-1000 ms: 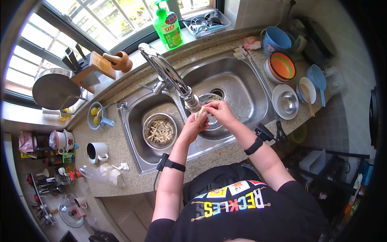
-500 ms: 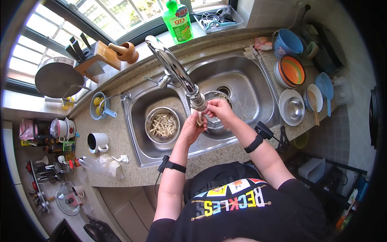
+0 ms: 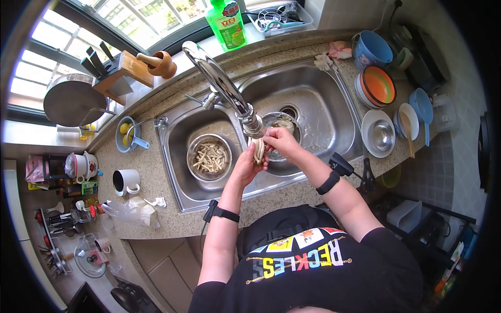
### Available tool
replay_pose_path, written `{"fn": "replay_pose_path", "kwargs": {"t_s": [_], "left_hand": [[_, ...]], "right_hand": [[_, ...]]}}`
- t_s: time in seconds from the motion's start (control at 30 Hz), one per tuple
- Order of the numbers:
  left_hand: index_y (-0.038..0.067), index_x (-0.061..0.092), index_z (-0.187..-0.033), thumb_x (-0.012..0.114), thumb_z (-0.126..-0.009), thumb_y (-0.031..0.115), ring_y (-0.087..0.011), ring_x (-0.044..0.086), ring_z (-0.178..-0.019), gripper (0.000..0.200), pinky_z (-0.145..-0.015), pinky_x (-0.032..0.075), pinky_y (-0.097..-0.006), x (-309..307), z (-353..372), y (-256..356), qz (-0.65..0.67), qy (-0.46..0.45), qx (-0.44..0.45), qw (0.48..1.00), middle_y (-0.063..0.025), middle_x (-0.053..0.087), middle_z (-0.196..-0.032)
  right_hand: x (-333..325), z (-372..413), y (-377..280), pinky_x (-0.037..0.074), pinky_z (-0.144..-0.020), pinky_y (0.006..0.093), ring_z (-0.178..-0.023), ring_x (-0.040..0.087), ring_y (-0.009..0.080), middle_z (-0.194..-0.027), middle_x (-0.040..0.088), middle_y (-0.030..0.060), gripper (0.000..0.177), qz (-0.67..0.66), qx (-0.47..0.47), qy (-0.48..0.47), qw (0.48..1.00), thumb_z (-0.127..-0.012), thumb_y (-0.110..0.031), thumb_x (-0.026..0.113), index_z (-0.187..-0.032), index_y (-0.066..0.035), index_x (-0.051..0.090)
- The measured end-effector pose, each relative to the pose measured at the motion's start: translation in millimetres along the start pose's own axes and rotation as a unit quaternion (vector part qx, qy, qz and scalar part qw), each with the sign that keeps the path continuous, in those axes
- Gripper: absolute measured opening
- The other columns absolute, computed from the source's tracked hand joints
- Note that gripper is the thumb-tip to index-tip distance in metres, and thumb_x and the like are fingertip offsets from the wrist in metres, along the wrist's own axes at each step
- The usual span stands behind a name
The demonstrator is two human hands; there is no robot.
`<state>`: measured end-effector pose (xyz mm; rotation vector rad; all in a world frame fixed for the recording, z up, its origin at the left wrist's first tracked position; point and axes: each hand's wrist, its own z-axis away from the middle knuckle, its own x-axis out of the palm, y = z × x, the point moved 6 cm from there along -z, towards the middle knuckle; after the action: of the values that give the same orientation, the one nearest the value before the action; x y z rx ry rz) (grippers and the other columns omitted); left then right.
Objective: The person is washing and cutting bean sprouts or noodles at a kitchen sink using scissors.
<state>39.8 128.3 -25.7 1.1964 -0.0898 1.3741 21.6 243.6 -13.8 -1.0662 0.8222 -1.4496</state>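
Observation:
Under the spout of the faucet (image 3: 222, 81), my left hand (image 3: 249, 167) is closed around pale, elongated food pieces (image 3: 257, 150), which look like mushrooms or roots. The fingertips of my right hand (image 3: 282, 143) pinch at the same pieces from the right side. Behind my right hand, a metal bowl (image 3: 298, 136) in the right basin holds some pale pieces and is partly hidden. Another metal bowl (image 3: 191, 166) with many pale, thin pieces (image 3: 211, 158) rests in the left basin.
Around the double sink (image 3: 326, 91) are a mug (image 3: 126, 182), a plastic bag (image 3: 138, 213) and a blue strainer (image 3: 127, 136) on the left. Stacked bowls (image 3: 377, 86) and a white plate (image 3: 368, 136) stand on the right. A green bottle (image 3: 227, 26) is on the windowsill.
More of the pale pieces now shows in my left hand, which has tilted open slightly toward the camera. The pale contents of the right bowl are more visible. The whole view has shifted slightly.

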Motion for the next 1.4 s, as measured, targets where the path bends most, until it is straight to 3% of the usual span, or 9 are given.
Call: {"fn": "replay_pose_path", "kwargs": {"t_s": [0.07, 0.17, 0.3, 0.5, 0.57, 0.77, 1.0, 1.17, 1.4], "left_hand": [[0.005, 0.05, -0.102, 0.035, -0.09, 0.049, -0.015, 0.053, -0.063, 0.048, -0.059, 0.046, -0.0259, -0.8, -3.1, -0.5, -0.025, 0.04, 0.023, 0.999, -0.0066, 0.054, -0.078], [0.005, 0.05, -0.104, 0.038, -0.09, 0.047, -0.0166, 0.055, -0.067, 0.046, -0.063, 0.049, -0.0293, 1.4, -4.3, -3.1, -0.036, 0.046, 0.02, 0.998, -0.0084, 0.055, -0.085], [0.004, 0.049, -0.106, 0.039, -0.09, 0.046, -0.0184, 0.058, -0.076, 0.046, -0.067, 0.051, -0.0317, 6.4, -0.3, -1.3, -0.024, 0.016, 0.009, 1.0, -0.0102, 0.057, -0.089], [0.004, 0.048, -0.108, 0.045, -0.091, 0.034, -0.0198, 0.06, -0.082, 0.035, -0.072, 0.052, -0.0326, 5.8, -0.4, 2.3, -0.017, 0.052, 0.021, 0.998, -0.0095, 0.058, -0.094], [0.003, 0.049, -0.107, 0.05, -0.089, 0.024, -0.0199, 0.061, -0.079, 0.027, -0.07, 0.053, -0.033, 5.1, -1.4, 4.7, -0.055, 0.07, 0.052, 0.995, -0.0082, 0.058, -0.093], [0.003, 0.051, -0.102, 0.052, -0.087, 0.015, -0.0173, 0.061, -0.073, 0.019, -0.066, 0.053, -0.0297, -10.0, -3.7, 7.3, -0.054, 0.126, 0.079, 0.987, -0.0062, 0.059, -0.086], [0.004, 0.052, -0.098, 0.054, -0.085, 0.015, -0.0141, 0.06, -0.067, 0.017, -0.063, 0.053, -0.0276, -9.2, -6.7, 7.7, -0.087, 0.147, 0.069, 0.983, -0.0051, 0.059, -0.081], [0.007, 0.053, -0.097, 0.056, -0.084, 0.018, -0.01, 0.057, -0.061, 0.017, -0.054, 0.049, -0.0227, -3.3, -12.1, 8.5, -0.076, 0.126, 0.103, 0.984, -0.0022, 0.059, -0.08], [0.009, 0.054, -0.096, 0.055, -0.086, 0.02, -0.0089, 0.055, -0.062, 0.016, -0.053, 0.046, -0.0217, -2.5, -7.2, 6.1, -0.06, 0.146, 0.055, 0.986, 0.0, 0.058, -0.078]], "right_hand": [[1.4, 3.2, 0.5, 0.04, -0.052, 0.0183, -0.06, 0.053, 0.0058, -0.065, 0.056, -0.0015, 0.011, -0.036, 0.03, -0.004, 0.999, -0.083, -0.013, 0.057, -0.074, -0.006, 0.056], [-1.1, 3.0, 1.5, 0.041, -0.053, 0.0187, -0.06, 0.051, 0.0048, -0.067, 0.056, -0.0019, 0.012, 0.035, -0.033, 0.027, 0.998, -0.085, -0.014, 0.055, -0.079, -0.005, 0.057], [-11.1, -1.9, 12.0, 0.044, -0.055, 0.0233, -0.06, 0.053, 0.0069, -0.07, 0.06, 0.0016, 0.011, 0.029, -0.019, 0.053, 0.998, -0.084, -0.01, 0.055, -0.082, 0.0, 0.059], [-5.1, 1.6, 7.6, 0.043, -0.058, 0.0211, -0.062, 0.051, 0.0051, -0.07, 0.056, -0.0026, 0.007, -0.088, -0.031, 0.068, 0.993, -0.083, -0.011, 0.058, -0.083, -0.004, 0.056], [-0.3, 4.2, 7.2, 0.043, -0.061, 0.0211, -0.065, 0.052, 0.0051, -0.07, 0.057, -0.0017, 0.008, -0.075, 0.017, 0.027, 0.997, -0.081, -0.01, 0.06, -0.08, -0.003, 0.057], [-2.5, 0.7, 11.4, 0.041, -0.057, 0.0196, -0.064, 0.051, 0.0046, -0.07, 0.058, -0.0009, 0.011, -0.006, 0.008, 0.054, 0.999, -0.081, -0.011, 0.06, -0.073, -0.005, 0.058], [-1.3, 2.1, 6.9, 0.035, -0.05, 0.0179, -0.058, 0.047, 0.0036, -0.067, 0.054, -0.0042, 0.015, -0.006, 0.03, 0.041, 0.999, -0.087, -0.018, 0.051, -0.079, -0.007, 0.057], [11.9, -0.2, 22.8, 0.032, -0.046, 0.0185, -0.054, 0.044, 0.0032, -0.066, 0.053, -0.0046, 0.015, -0.146, 0.06, 0.025, 0.987, -0.089, -0.019, 0.049, -0.081, -0.009, 0.056], [4.5, -3.4, 21.9, 0.04, -0.049, 0.0202, -0.055, 0.048, 0.0047, -0.066, 0.054, -0.0032, 0.015, -0.059, 0.012, 0.05, 0.997, -0.089, -0.018, 0.049, -0.081, -0.008, 0.056]]}}
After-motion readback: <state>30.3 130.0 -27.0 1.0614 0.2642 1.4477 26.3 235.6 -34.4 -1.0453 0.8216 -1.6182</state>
